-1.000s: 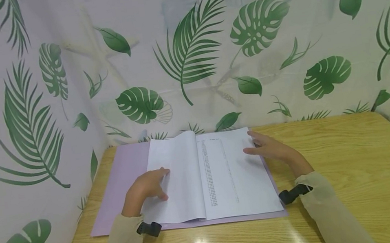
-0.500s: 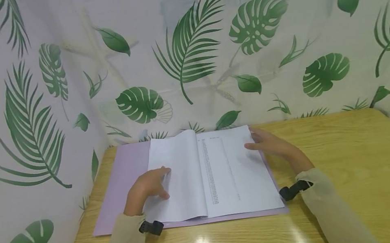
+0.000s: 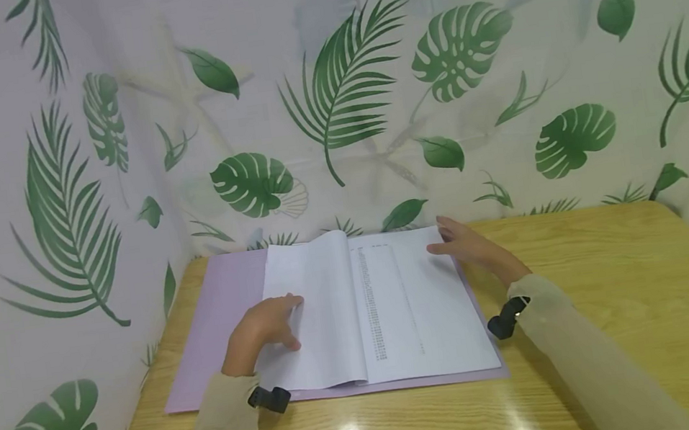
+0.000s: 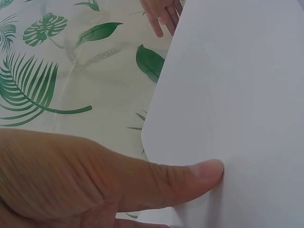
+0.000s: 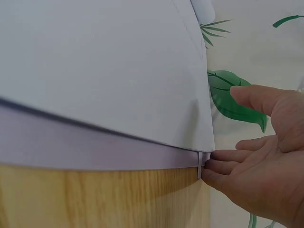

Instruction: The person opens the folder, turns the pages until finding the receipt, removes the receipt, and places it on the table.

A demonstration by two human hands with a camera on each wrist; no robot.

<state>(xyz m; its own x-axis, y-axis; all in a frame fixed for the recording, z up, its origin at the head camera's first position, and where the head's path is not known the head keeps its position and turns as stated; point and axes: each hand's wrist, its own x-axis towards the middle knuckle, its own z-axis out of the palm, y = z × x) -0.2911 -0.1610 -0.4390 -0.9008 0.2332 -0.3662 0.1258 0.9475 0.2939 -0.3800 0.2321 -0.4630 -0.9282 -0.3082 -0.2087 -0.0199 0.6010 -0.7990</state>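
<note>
An opened folder with a pale purple cover [image 3: 229, 281] holds white sheets, bulging near the middle fold. The left page [image 3: 322, 319] is blank; the right page [image 3: 437, 319] carries narrow columns of small print. My left hand [image 3: 261, 330] rests on the left page near its outer edge, fingers and thumb spread. In the left wrist view the thumb [image 4: 190, 183] lies along the white paper. At the far right corner of the right page is my right hand [image 3: 469, 246]. The right wrist view shows its fingertips [image 5: 221, 155] at the page corner, thumb held apart above.
The folder lies on a wooden table [image 3: 587, 270], against the back wall. A wall cloth [image 3: 374, 189] with green leaf prints stands behind and to the left. Black wrist straps [image 3: 271, 399] circle both sleeves.
My right hand and forearm have shifted slightly left, and its index finger shows more above the page corner. The left hand stays in place on the left page.
</note>
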